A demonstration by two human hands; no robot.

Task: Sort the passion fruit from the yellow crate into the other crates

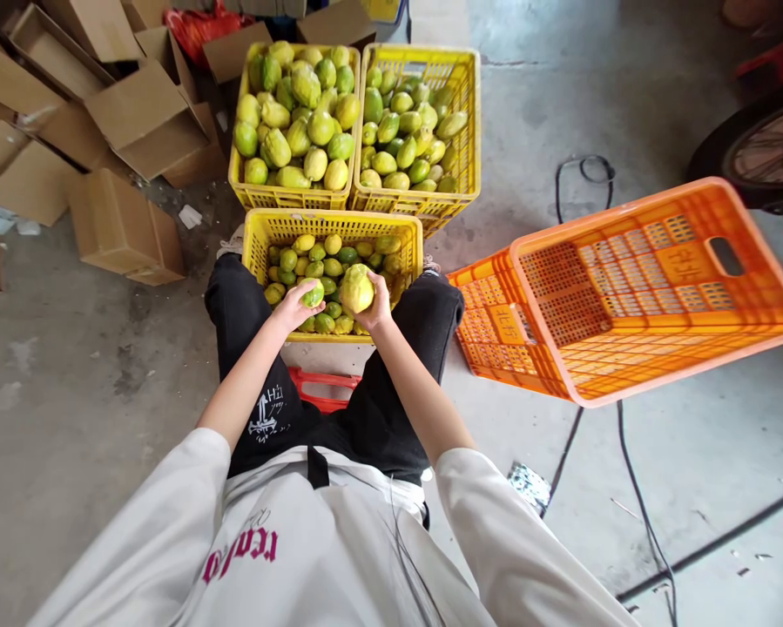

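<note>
Over the front yellow crate, which stands between my knees, both hands are held close together. My left hand is closed round a small green-yellow oval fruit. In my right hand sits a larger, lumpy pale-yellow fruit, with the fingers wrapped round its right side. The two fruits are apart. Beneath them, several smaller green and yellow fruits lie in the crate.
Behind stand two more yellow crates, the left heaped with larger fruits, the right one partly filled. An orange crate leans on its side at the right. Cardboard boxes crowd the left; cables and a wheel are on the right.
</note>
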